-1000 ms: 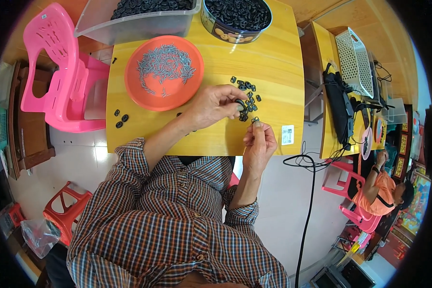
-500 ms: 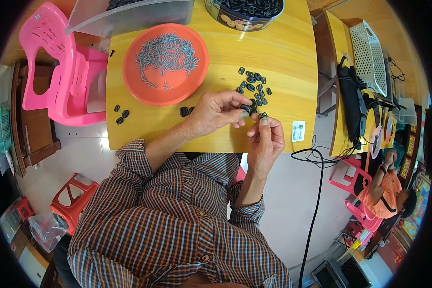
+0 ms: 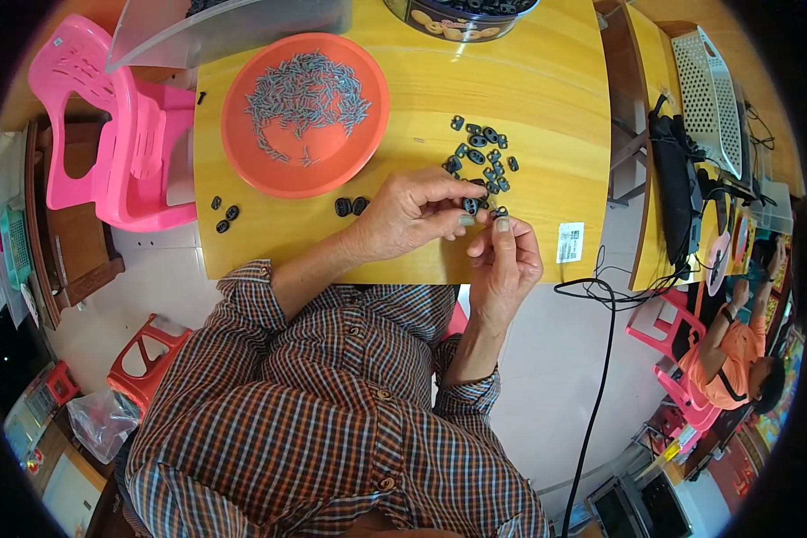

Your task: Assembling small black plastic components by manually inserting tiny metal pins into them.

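Note:
My left hand pinches a small black oval piece with two holes between thumb and fingertips. Close beside it, my right hand is closed with thumb and finger on a smaller black piece, whose exact shape is too small to tell. Just beyond my fingers, a loose group of similar black pieces lies on the yellow table. Two larger black oval pieces lie by my left wrist. Past my left forearm is a round orange plate bearing many small grey screw-like pins.
Several black pieces lie near the table's left edge. At the back are a clear plastic bin and a round tin of black parts. A white label and a black cable are at right. A person sits beyond.
The view has shifted slightly. Both hands keep their pinch near the same spot, and the left hand's piece now shows its holes more plainly. The other person's arm has moved.

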`<action>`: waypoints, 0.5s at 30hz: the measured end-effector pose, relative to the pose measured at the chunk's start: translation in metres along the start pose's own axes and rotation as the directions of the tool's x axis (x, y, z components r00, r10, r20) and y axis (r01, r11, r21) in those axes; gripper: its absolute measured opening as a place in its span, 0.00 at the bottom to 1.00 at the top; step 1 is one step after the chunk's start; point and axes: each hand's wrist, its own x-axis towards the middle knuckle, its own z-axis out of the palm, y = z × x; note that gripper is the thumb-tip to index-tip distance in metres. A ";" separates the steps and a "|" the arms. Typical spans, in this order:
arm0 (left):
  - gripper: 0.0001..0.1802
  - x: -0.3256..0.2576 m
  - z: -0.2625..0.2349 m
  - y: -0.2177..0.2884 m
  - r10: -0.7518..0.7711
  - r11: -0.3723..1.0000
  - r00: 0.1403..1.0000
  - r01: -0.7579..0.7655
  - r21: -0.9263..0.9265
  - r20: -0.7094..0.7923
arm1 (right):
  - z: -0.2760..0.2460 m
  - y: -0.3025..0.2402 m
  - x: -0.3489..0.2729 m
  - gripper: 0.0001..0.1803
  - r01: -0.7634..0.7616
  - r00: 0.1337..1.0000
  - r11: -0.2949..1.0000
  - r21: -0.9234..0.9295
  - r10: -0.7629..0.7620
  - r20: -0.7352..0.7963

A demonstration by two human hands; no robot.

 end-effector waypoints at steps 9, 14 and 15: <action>0.18 0.000 -0.004 0.006 -0.122 0.961 0.990 0.137 -0.241 0.077 | 0.003 -0.002 -0.003 0.07 0.035 0.999 0.999 -0.025 -0.036 -0.009; 0.18 0.001 -0.007 0.006 -0.146 0.938 0.982 0.177 -0.299 0.123 | 0.002 -0.003 -0.005 0.07 0.055 0.998 0.998 0.007 -0.055 0.009; 0.17 0.001 -0.007 0.008 -0.147 0.933 0.981 0.180 -0.311 0.128 | 0.002 -0.003 -0.005 0.06 0.057 0.998 0.998 0.016 -0.057 0.014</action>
